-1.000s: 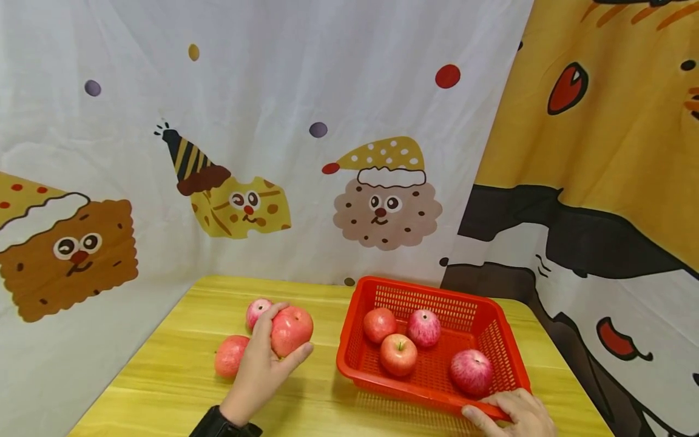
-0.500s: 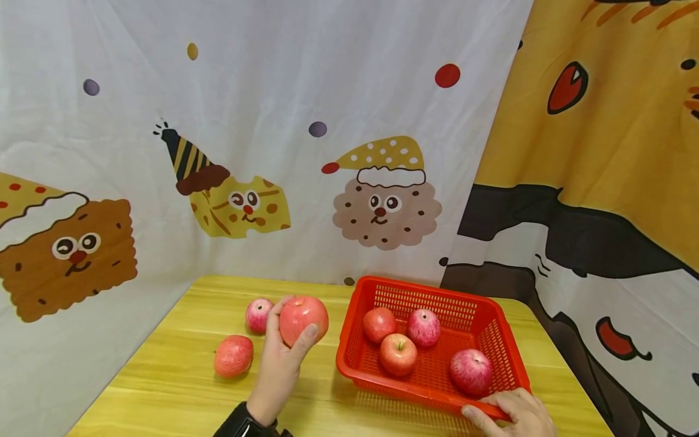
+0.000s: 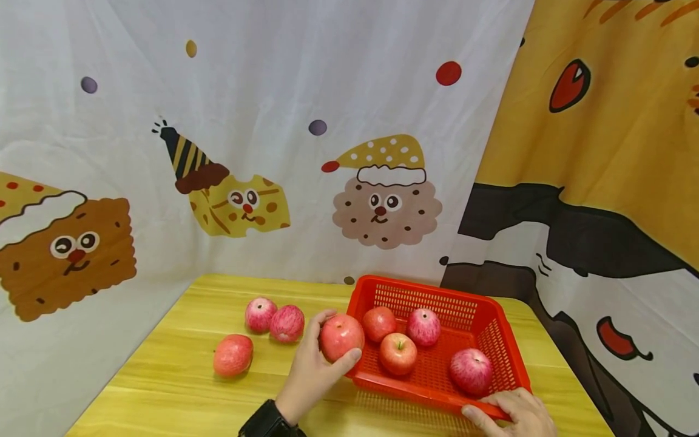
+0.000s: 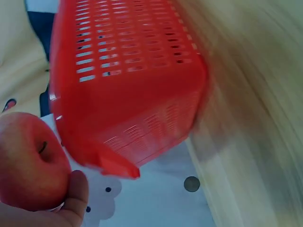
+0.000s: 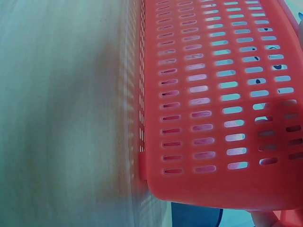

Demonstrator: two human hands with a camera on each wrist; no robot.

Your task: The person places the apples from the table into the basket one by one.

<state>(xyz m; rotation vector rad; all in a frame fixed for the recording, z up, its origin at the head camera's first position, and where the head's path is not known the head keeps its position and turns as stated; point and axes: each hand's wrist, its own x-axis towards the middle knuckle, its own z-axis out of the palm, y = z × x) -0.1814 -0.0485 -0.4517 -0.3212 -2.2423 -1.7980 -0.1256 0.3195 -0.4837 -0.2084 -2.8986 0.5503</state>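
While the left hand (image 3: 314, 373) holds a red apple (image 3: 342, 337) between thumb and fingers, just above the left edge of the red basket (image 3: 426, 394), the right hand (image 3: 516, 414) grips the basket's rim at the near right corner. Four apples (image 3: 398, 354) lie inside, three grouped toward the left and one apart near the right hand. Left of the basket, three more apples (image 3: 233, 355) rest on the wooden table (image 3: 164, 388), two of them close together

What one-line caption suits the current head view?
Left hand holds an apple near a red basket of four apples; right hand grips the basket's near corner.
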